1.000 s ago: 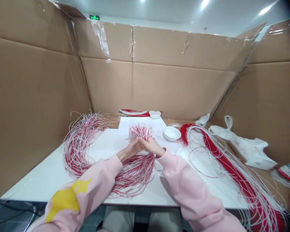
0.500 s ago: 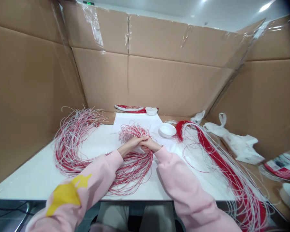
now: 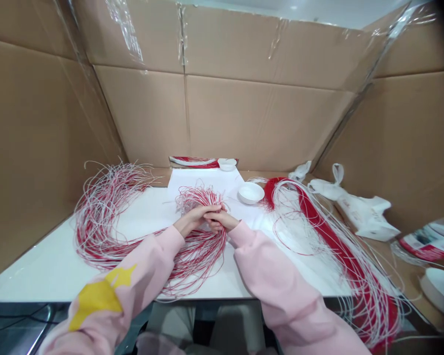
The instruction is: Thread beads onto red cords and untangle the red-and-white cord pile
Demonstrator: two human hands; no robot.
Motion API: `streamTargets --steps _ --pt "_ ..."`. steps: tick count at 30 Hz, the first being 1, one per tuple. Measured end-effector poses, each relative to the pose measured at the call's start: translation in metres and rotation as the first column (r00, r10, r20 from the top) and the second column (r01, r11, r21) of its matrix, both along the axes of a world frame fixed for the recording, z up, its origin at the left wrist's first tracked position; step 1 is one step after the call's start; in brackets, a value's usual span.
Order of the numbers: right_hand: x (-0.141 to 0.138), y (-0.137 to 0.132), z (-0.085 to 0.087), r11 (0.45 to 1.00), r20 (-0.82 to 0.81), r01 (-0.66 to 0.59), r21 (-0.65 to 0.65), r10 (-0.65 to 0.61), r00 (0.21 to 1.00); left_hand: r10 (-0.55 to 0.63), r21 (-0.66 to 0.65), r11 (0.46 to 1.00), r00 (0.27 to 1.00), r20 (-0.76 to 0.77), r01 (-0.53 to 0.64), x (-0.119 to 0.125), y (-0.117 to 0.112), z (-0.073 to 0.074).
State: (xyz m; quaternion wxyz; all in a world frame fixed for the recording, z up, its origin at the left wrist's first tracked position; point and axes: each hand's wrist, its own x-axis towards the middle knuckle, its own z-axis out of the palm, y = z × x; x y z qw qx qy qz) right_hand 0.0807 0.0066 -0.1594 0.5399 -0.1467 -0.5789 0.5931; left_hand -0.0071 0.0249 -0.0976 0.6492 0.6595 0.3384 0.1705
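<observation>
White table (image 3: 40,266) carries three red-white strand bundles (image 3: 96,231) (two white bowls (image 3: 250,193) nearby). Left hand (image 3: 192,221) and right hand (image 3: 222,220) press together, pinching the middle bundle (image 3: 200,199).

Looped strands (image 3: 96,231) left of the hands (image 3: 203,219), a bowl (image 3: 250,193) behind them, a bundle (image 3: 340,251) to the right

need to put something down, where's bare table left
The table is bare front left, between the left wire coil and the edge. A smaller patch lies between that coil and the paper sheet. Crowded around the left hand and right hand and along the red bundle.
</observation>
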Motion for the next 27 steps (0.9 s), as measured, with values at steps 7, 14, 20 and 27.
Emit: streamTargets --steps 7,14,20,27 --pt "-0.037 -0.022 0.010 0.944 -0.257 0.257 0.206 -0.201 0.945 -0.133 0.163 0.986 0.793 0.594 0.043 0.000 -0.026 0.046" --pt "-0.033 -0.021 -0.001 0.919 -0.146 0.221 0.326 -0.182 0.972 0.038 -0.073 0.997 0.752 0.658 0.014 -0.019 -0.025 0.046" --pt "0.000 -0.052 0.018 0.362 -0.161 0.778 0.513 -0.850 0.501 0.080 0.177 0.956 0.784 0.615 -0.236 -0.012 -0.022 0.034" --pt "0.000 -0.069 0.031 -0.042 -0.084 0.699 0.714 -0.996 0.027 0.166 0.209 0.902 0.751 0.639 -0.377 0.005 -0.030 0.012"
